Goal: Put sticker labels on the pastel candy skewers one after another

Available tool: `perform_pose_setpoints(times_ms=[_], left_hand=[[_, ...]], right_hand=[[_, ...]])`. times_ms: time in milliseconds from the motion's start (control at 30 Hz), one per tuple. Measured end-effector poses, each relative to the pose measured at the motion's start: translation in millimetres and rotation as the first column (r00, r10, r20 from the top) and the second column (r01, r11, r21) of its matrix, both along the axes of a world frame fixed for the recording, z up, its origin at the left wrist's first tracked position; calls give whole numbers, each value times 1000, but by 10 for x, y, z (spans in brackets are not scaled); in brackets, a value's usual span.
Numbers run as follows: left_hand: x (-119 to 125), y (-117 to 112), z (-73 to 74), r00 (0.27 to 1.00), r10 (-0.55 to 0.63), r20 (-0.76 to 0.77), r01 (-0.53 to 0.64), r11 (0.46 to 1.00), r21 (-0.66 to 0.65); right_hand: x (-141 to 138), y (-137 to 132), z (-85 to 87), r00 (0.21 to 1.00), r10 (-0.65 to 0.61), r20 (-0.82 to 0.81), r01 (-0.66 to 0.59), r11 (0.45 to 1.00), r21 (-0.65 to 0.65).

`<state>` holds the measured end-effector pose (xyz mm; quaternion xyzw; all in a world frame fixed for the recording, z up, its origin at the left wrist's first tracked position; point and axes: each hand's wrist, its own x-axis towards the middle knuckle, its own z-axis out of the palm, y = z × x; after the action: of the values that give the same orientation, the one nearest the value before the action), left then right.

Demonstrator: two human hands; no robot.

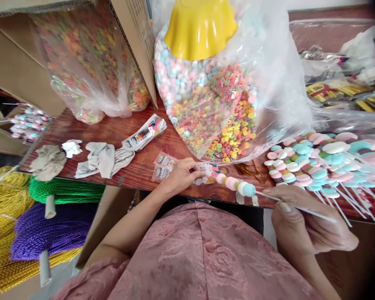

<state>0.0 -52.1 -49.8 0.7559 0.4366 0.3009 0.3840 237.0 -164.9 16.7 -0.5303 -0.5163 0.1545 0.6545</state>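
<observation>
My right hand [303,221] is closed around the white stick of a marshmallow skewer [249,190], which points left. Pink, white and blue marshmallows are threaded on it with small green and orange rings between them. My left hand [183,176] pinches the edge of a clear printed plastic wrapper [206,171] lying at the table's front edge. The skewer's front end meets the wrapper's right side; whether it is inside I cannot tell. More flat printed wrappers [163,166] lie just left of my left hand.
A large clear bag [179,87] of marshmallows and candy rings stands behind, under a yellow fluted bowl [201,31]. Several finished skewers [325,156] lie at right. Left are a wrapper stack [145,132], grey cloth gloves [104,159], a cardboard box [139,37] and coloured cords [54,231].
</observation>
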Motion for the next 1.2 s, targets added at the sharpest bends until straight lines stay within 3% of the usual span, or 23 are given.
perform_pose_setpoints(times_ms=[100, 233, 400, 500, 600, 733, 900, 967, 1033, 1100, 1200], left_hand=[[15, -2, 19, 1000, 26, -17, -26, 1000, 9], [29, -8, 35, 999, 40, -31, -40, 999, 11], [2, -12, 15, 1000, 26, 1, -26, 1000, 12], [-28, -17, -1, 999, -32, 45, 31, 999, 11], [-47, -25, -20, 993, -102, 53, 101, 995, 23], [-57, -29, -29, 989, -142, 33, 139, 987, 76], [-47, 29, 98, 992, -122, -27, 125, 955, 268], [-29, 73, 171, 987, -133, -91, 156, 931, 331], [-2, 112, 229, 973, -198, -116, 223, 933, 281], [28, 131, 271, 962, -262, -79, 271, 951, 149], [78, 114, 330, 961, -275, -37, 276, 961, 2]], right_hand=[[31, -82, 11, 967, 97, 235, -129, 984, 124], [7, -136, 21, 953, 62, 296, -104, 987, 126], [-108, -19, -23, 989, -144, 9, 144, 989, -15], [-177, 135, -137, 956, -182, -229, 191, 981, 21], [-228, 257, -283, 908, -113, -403, 145, 988, 50], [-256, 321, -401, 904, -37, -426, 73, 995, 69], [-182, 389, -379, 826, 110, -552, -105, 994, 41], [-174, 417, -332, 837, 125, -533, -116, 992, 49], [-200, 433, -270, 882, 121, -456, -91, 992, 88], [-237, 443, -198, 933, 112, -343, -71, 989, 130], [-240, 493, -74, 968, 125, -216, -102, 988, 113]])
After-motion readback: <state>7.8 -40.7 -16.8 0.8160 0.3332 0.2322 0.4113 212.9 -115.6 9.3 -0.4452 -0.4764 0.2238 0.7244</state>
